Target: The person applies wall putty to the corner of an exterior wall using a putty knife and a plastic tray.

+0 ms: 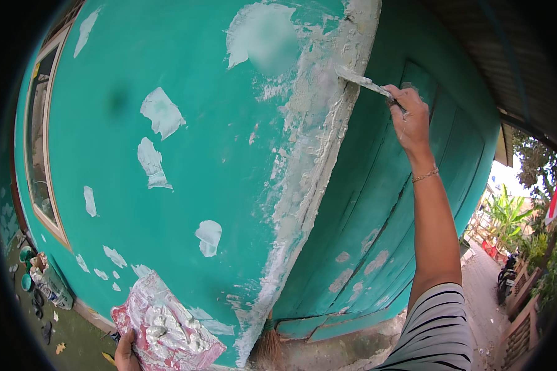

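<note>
My right hand point(412, 120), raised with its fingers closed, grips the handle of a putty knife point(366, 82) smeared white. The blade touches the rough white putty point(309, 139) that runs down the corner of the green wall point(204, 185). At the lower left, my left hand point(126, 353) holds the edge of a pinkish-red board point(209, 357) heaped with wet white putty point(161, 321). Only part of this hand shows at the board's left side. Pale putty patches point(162, 112) are scattered over the wall to the left of the corner.
A green panelled door point(408, 216) stands right of the corner, with a broom point(268, 341) below. At left are a framed window point(40, 136), a stained bucket point(54, 285) and dark sandals point(47, 332). A path point(481, 284) with a wooden fence point(521, 294) and plants lies at right.
</note>
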{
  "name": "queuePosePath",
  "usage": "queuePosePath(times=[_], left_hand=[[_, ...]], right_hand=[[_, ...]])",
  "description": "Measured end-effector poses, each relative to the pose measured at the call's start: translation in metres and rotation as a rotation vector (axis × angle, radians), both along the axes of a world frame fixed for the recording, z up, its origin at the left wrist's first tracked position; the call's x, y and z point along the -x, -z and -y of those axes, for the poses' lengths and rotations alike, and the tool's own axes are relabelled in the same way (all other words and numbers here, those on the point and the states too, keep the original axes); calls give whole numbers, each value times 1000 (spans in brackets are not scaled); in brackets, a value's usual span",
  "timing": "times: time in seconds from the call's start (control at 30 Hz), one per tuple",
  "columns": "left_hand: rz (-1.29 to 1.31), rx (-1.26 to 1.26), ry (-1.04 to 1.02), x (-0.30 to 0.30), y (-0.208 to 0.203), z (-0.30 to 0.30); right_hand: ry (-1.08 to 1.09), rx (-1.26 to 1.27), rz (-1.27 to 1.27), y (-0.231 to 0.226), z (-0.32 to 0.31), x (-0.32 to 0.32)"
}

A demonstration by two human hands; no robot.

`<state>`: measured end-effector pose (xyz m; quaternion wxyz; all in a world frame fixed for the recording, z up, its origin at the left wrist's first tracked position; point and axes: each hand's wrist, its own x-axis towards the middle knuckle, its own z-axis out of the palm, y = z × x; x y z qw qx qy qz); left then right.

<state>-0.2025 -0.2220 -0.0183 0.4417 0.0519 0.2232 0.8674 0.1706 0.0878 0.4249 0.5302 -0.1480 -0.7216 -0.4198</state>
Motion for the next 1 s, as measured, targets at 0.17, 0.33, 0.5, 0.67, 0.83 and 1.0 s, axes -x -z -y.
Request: queuePosePath(times=[0.17,0.33,0.5,0.67,0.83,1.0], left_hand=[[-27,2,37,17,-11,0],[-37,12,77,40,-15,6],[-4,9,134,55,-24,15],[-13,-27,205,69,-27,21],[-14,-10,190,87,-24,25],[-16,12,197,91,-21,19]], right_hand=[[66,182,62,23,7,3],[196,198,134,72,28,8],[321,342,165,110,54,13],[216,620,167,147,67,4],[-48,1068,35,174,67,-5],[-187,1291,-50,185,56,-7]])
